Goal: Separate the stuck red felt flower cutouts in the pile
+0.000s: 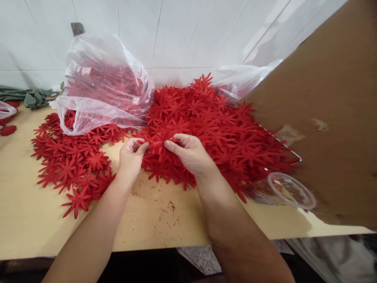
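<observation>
Flower [157, 145] between left grip [131, 154], right grip [188, 152]

- I'm looking through a single camera worn on the person's head, and this one view is carrying the whole scene.
- It is facing forward and down, taking in the table [20, 196] from its near edge back to the tiled wall [182, 35].
- I'm sighting along the forearms [235, 220] from above, with the left hand [131, 151] and right hand [188, 151] sitting close, around mid-picture.
- A brown panel [338, 118] is filling much of the right side, standing nearer the lens than the wall.
</observation>
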`<state>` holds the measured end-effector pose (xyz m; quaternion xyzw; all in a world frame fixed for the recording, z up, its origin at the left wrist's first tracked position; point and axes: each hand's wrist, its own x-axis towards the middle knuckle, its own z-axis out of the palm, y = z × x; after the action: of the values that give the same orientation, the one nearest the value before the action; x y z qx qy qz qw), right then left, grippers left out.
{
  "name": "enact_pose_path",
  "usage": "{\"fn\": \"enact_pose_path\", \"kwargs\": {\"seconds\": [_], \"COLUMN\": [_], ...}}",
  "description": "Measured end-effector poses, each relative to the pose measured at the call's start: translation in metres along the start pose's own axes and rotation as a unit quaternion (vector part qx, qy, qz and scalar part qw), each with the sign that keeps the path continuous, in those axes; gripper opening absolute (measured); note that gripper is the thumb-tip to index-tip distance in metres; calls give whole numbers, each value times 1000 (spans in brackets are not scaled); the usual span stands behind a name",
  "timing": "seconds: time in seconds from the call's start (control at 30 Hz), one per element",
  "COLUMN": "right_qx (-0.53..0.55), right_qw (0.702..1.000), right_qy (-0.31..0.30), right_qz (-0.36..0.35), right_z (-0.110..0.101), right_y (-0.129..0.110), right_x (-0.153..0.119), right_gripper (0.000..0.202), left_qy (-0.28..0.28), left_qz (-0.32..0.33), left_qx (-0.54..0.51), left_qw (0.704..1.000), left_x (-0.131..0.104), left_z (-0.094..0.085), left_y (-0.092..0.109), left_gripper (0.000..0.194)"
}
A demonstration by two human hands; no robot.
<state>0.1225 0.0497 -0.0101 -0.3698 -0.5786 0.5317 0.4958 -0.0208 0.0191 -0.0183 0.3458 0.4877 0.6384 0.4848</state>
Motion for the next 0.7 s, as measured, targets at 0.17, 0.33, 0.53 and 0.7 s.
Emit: {"fn": "enact_pose_path", "kwargs": {"seconds": [0.17,0.33,0.53,0.7], "right_qx": [31,61,20,-61], "right_qw": [984,989,999,997], "right_qy": [158,134,41,31], "right_qz": [-78,-34,-25,-47], "right_z": [-20,-15,6,10], "right_y": [3,10,13,8], "right_x": [9,10,4,2], "right_gripper": [32,32,31,29], "left_qy": [83,20,-10,-94], "left_qz": [49,115,104,56], "left_qx": [67,156,111,59], "left_qw": [993,981,988,992], "left_x": [14,10,0,-6], "left_z": [-14,-15,-8,-2], "left_y": [-9,-12,-3,0], "left_gripper": [9,33,23,24]}}
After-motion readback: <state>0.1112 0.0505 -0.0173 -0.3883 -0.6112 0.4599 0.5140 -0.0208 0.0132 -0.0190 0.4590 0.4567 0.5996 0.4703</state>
